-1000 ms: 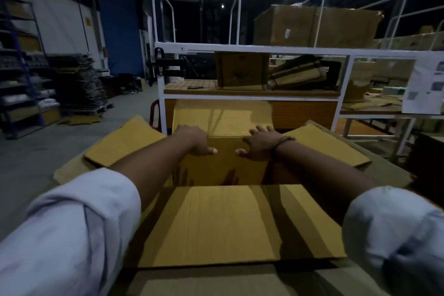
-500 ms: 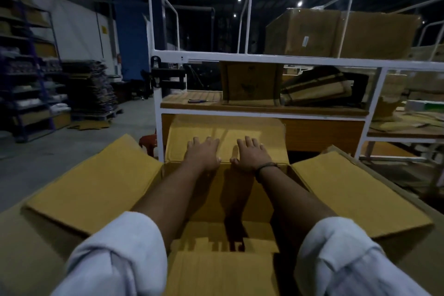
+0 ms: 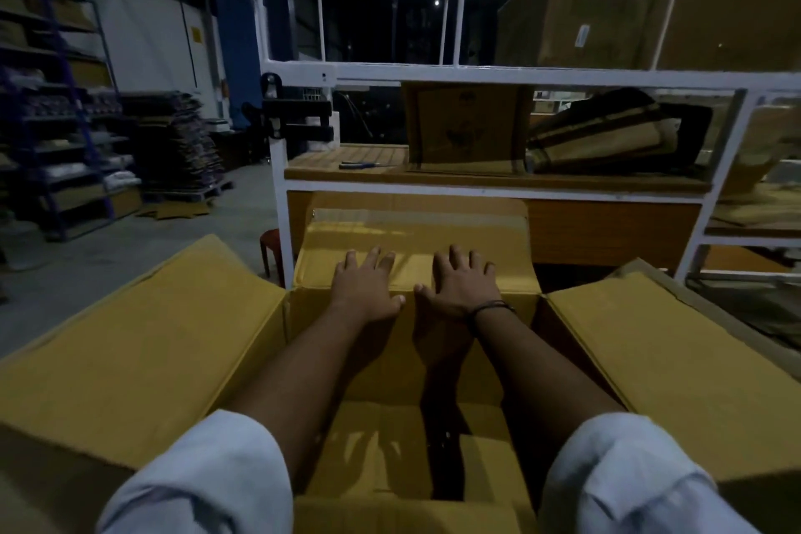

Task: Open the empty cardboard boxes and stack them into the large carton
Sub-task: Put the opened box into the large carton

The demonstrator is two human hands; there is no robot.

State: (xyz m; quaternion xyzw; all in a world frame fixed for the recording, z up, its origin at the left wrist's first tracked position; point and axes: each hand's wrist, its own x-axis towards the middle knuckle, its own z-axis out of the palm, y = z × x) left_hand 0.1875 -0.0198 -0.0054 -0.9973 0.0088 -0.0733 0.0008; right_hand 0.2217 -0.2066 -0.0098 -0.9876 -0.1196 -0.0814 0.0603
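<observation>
Under both flat, open hands, left hand [image 3: 366, 288] beside right hand [image 3: 461, 284], far flap [image 3: 416, 238] of yellow cardboard box [image 3: 390, 460] pushed down and away, side flaps [image 3: 143, 343] spread wide, likely to keep the box open.

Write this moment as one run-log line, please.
left hand: flat on far flap | right hand: same | side flaps: open | step: pressing flap outward

Wooden shelf [image 3: 477, 180] in white rack: upright carton [image 3: 466, 128], blue-handled tool [image 3: 364, 164].
</observation>
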